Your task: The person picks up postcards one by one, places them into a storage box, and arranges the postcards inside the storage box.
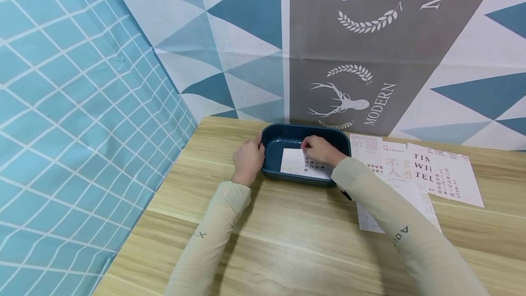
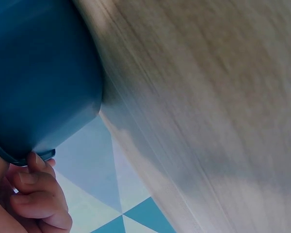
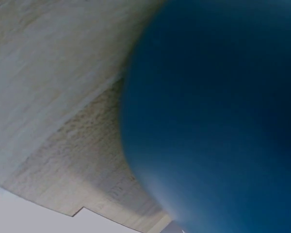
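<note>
A dark blue rectangular basin (image 1: pixel 302 178) stands on the wooden table against the back wall. My left hand (image 1: pixel 248 159) grips its left end, and in the left wrist view the curled fingers (image 2: pixel 39 189) are at the rim. Inside the basin lies a white paper card (image 1: pixel 292 158) with printed characters. My right hand (image 1: pixel 321 150) reaches over the right side and pinches the card's upper edge; my sleeve and hand hide part of the card. The right wrist view is mostly filled by the basin's outer wall (image 3: pixel 208 121), with the hand out of sight.
Several printed paper cards (image 1: pixel 394 163) overlap on the table (image 1: pixel 279 241) right of the basin, partly under my right forearm. A patterned wall covering (image 1: pixel 255 58) rises behind the table. A blue grid-patterned sheet (image 1: pixel 61 104) borders its left edge.
</note>
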The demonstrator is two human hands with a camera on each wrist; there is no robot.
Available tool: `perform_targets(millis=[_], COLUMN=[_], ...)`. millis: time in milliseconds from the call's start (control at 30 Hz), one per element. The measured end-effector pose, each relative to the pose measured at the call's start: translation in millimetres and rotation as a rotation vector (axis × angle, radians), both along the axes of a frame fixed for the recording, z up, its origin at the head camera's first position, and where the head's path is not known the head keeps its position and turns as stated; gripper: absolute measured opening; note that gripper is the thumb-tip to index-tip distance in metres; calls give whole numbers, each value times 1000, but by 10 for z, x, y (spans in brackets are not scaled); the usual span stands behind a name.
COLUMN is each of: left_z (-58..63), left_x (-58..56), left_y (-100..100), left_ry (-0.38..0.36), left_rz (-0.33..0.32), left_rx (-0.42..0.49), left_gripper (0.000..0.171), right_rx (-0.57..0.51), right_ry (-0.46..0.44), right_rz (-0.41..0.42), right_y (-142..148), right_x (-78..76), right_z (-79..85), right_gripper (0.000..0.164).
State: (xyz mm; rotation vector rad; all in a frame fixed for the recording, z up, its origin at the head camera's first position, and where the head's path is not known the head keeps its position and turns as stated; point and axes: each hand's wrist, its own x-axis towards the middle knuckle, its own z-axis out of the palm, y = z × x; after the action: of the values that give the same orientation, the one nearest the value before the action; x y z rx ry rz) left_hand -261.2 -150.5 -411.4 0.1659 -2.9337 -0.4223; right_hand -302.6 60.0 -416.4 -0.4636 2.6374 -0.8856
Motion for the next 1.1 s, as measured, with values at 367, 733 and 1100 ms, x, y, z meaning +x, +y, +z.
perform_targets(millis=[367, 733, 1100], left_z=[24, 9, 7], left_x=[19, 5, -2], left_y=[2, -8, 7], left_ry=[-12, 4, 8], left_rz=[2, 0, -1], left_rx=[8, 8, 12], left_gripper=[39, 38, 38], right_rx=[63, 159, 182], right_ry=[46, 36, 103], right_rz=[56, 77, 112], right_y=[51, 43, 68], right_x=[2, 35, 48], right_z=[13, 8, -34], right_gripper=[25, 45, 45])
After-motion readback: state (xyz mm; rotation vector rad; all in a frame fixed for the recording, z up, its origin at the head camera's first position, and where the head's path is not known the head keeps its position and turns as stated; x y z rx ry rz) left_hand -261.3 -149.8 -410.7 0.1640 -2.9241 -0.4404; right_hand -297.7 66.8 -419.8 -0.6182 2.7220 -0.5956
